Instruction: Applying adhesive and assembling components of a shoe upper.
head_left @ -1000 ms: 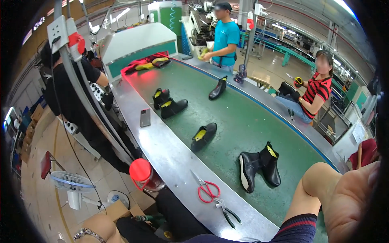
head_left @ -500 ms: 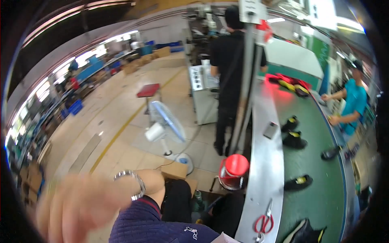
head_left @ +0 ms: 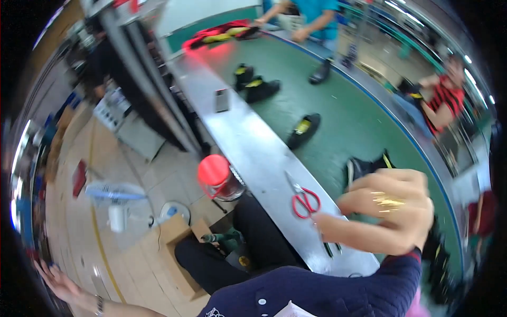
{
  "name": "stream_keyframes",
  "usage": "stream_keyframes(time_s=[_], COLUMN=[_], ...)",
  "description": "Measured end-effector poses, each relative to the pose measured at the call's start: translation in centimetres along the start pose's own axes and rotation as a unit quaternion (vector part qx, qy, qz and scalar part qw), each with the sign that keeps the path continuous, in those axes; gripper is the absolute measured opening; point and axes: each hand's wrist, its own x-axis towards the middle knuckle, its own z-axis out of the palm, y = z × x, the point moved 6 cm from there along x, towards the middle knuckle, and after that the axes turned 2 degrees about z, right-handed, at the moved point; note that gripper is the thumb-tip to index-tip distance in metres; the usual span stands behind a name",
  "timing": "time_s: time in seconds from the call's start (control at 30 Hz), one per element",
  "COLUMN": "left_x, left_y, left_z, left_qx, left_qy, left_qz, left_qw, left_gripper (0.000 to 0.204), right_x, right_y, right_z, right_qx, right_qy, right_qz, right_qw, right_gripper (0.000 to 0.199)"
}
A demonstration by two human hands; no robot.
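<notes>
My right hand (head_left: pixel 385 211) hangs large and slightly blurred over the near part of the green work surface (head_left: pixel 338 121). Its fingers are loosely bent, the thumb points left, and nothing shows between them; something gold lies across its fingers. Close to the thumb, red-handled scissors (head_left: pixel 305 203) rest on the metal ledge (head_left: pixel 248 142). Just beyond the fingers is a black shoe piece (head_left: pixel 364 168), partly covered by the hand. Far off at the lower left, my left hand (head_left: pixel 57 280) is stretched out over the floor, fingers apart, with a watch (head_left: pixel 99 305) on its wrist.
More black shoe pieces (head_left: pixel 304 131) lie along the green surface. A small grey box (head_left: pixel 222 100) sits on the ledge. A red-lidded container (head_left: pixel 214 171), a fan (head_left: pixel 117 208) and a cardboard box (head_left: pixel 177 269) stand left of it. Co-workers work across the surface, including one in stripes (head_left: pixel 443 100).
The view has swung right, bringing more of the green surface and a striped-shirt worker into sight. My right hand has come into view; my left hand has moved away from the camera.
</notes>
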Motion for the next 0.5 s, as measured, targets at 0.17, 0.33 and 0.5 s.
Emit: stream_keyframes(time_s=[0.17,0.33,0.5], left_x=[-9.7,-16.9,-21.7], left_y=[-2.4,0.2,2.2], left_z=[17.8,26.7,28.1], left_qx=[-0.108,-0.117,-0.192], left_qy=[-0.106,-0.272,-0.415], left_qz=[-0.087,-0.07,-0.054], left_qw=[0.985,0.953,0.887], left_gripper=[0.053,0.057,0.063], right_x=[-4.3,-8.1,-11.9], right_y=[-2.1,-1.5,0.5], right_z=[-1.1,-3.2,-1.4], right_qx=[0.022,0.071,0.337], right_qy=[-0.009,-0.037,0.081], right_qz=[0.033,0.131,0.16], right_qw=[0.999,0.988,0.924], right_gripper=[0.028,0.023,0.032])
